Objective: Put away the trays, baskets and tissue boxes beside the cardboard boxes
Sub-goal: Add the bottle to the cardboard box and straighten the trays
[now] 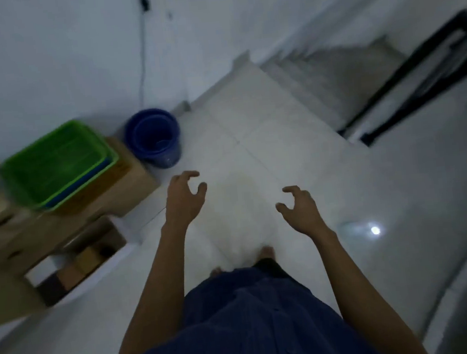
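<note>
Green plastic is what marks your task's thing: a green basket (57,160), rectangular, with a raised rim and a ribbed or slotted floor (blur hides which). It sits nested on a blue basket (84,181), of which only a thin edge shows along the near side. That makes two baskets, one stack. The stack rests on top of a brown cardboard box (132,184) at your left, against the wall. A darker patch on that box's top near the green rim may be print, but it is too smeared to read.

You can count at least three cardboard boxes: the one under the baskets, a blurred stack (1,230) at the far left with dark hand slots, and an open box (111,260) nearer you with small brown and dark packages inside. One blue bucket (153,139) stands on the floor just beside the basket box, with a second rim showing inside it.

Your left hand (184,199) hovers over the white tiled floor (251,134), near the box's corner but apart from it, fingers spread and half curled, holding nothing. Your right hand (302,212) is raised alongside it, well apart from the boxes, in the same loose claw, also holding nothing.

Steps (331,80) lead off ahead to the right, beside a black railing (423,70).
</note>
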